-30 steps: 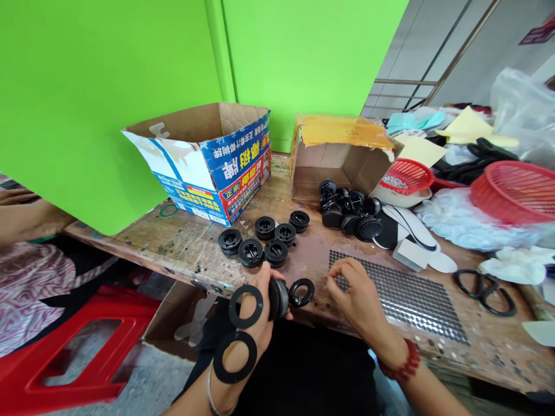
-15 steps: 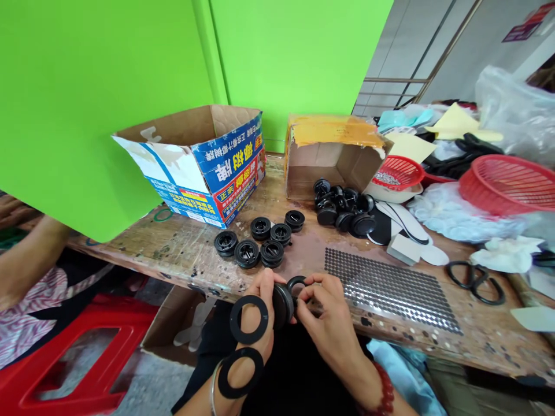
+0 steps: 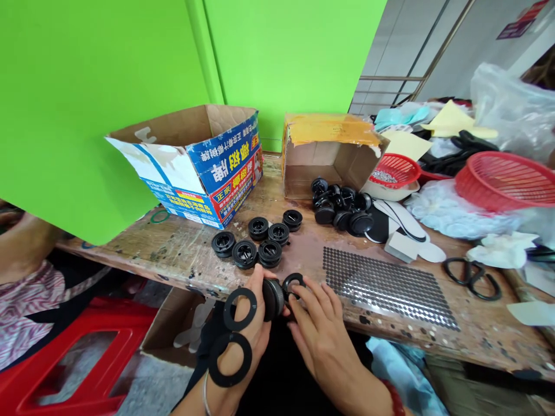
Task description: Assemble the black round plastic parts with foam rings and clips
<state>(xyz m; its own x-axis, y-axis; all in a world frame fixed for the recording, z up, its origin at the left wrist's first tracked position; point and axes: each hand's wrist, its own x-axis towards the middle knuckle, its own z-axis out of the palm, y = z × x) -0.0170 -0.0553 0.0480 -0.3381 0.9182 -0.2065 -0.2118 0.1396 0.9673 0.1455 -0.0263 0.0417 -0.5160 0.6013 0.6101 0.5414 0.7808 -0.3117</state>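
My left hand (image 3: 255,329) grips a thick black round piece (image 3: 273,299) with a ribbed rim, held on edge at the table's front. Two flat black rings lie over that hand: an upper ring (image 3: 252,309) on its back and a lower ring (image 3: 247,359) near the wrist. Close on the right, my right hand (image 3: 318,323) has its fingers bent against a smaller black ring (image 3: 287,283) beside the round piece; its thumb is mostly hidden. Beyond both hands stand several black spool-like round parts (image 3: 269,254) on the wooden table (image 3: 173,248).
A blue-and-white carton (image 3: 173,190) stands at back left. A brown box (image 3: 299,173) lies on its side with heaped black round parts (image 3: 324,215) before it. A sheet of small dark dots (image 3: 385,289), black scissors (image 3: 472,280) and a red basket (image 3: 477,190) sit rightward. A person's arm (image 3: 26,248) shows at left.
Both hands have shifted slightly left with the round piece, which has turned so its ribbed rim shows. My right hand's fingers have gone from a pinch to lying straighter over the small ring.
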